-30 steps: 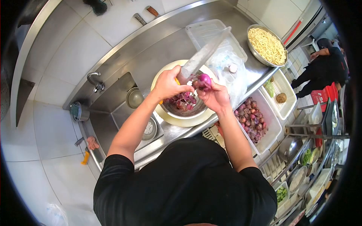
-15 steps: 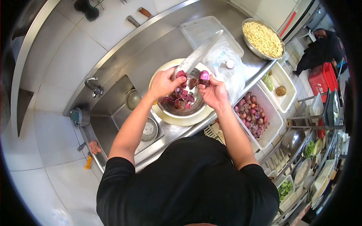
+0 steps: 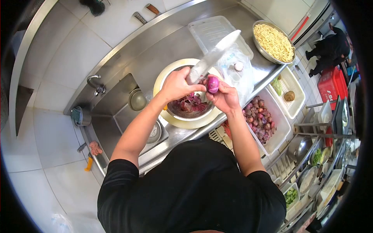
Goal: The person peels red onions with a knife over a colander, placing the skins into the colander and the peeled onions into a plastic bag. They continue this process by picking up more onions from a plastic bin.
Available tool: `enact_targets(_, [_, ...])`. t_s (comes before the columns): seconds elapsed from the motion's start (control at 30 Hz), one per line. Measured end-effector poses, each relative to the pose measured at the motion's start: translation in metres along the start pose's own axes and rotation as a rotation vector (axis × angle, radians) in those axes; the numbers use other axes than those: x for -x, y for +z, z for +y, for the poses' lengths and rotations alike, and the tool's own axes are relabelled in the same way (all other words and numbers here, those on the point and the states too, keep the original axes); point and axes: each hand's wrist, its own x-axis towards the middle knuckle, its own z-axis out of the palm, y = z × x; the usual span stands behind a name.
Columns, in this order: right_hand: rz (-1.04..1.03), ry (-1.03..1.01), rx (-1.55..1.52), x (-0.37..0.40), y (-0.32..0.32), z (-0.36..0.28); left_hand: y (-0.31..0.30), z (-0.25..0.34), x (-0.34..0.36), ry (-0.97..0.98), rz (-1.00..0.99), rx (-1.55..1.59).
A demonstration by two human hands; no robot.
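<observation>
My left hand [image 3: 178, 86] grips a wide knife [image 3: 215, 54] over the bowl, its blade pointing up and to the right. Just to the right, my right hand [image 3: 226, 97] holds a purple onion [image 3: 212, 84] between thumb and fingers, near the knife. Below both hands, a metal bowl [image 3: 171, 73] with dark red onion skins [image 3: 189, 105] inside rests on a cream round basin [image 3: 176, 121]. The knife's handle is hidden in my left hand. A white peeled piece [image 3: 238, 66] lies on a clear plastic bag [image 3: 248, 79] beyond my right hand.
A white tub [image 3: 284, 126] of red onions [image 3: 261, 118] stands right of the counter. Noodles [image 3: 274, 42] fill a bowl at the back right. A sink [image 3: 122, 105] with a faucet [image 3: 99, 90] is at left. Another person [image 3: 330, 48] stands far right beside a red crate [image 3: 332, 85].
The onion in my right hand shows more smooth purple surface. My left hand and the knife have shifted slightly right, closer to the onion. The far person has changed posture.
</observation>
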Motion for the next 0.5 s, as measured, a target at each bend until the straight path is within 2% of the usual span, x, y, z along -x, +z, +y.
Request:
enact_targets(0.07, [0.043, -0.008, 0.055, 0.000, 0.010, 0.000, 0.002, 0.010, 0.002, 0.024, -0.007, -0.039])
enact_targets(0.17, [-0.021, -0.022, 0.079, -0.002, 0.012, 0.000, -0.001, 0.021, 0.003, 0.036, 0.005, -0.045])
enact_targets(0.23, [0.032, -0.053, 0.103, -0.003, 0.011, 0.000, 0.000, 0.020, 0.002, 0.034, 0.027, 0.019])
enact_targets(0.5, [0.146, -0.067, 0.199, -0.004, 0.017, -0.002, 0.005, 0.013, 0.000, 0.092, 0.115, -0.063])
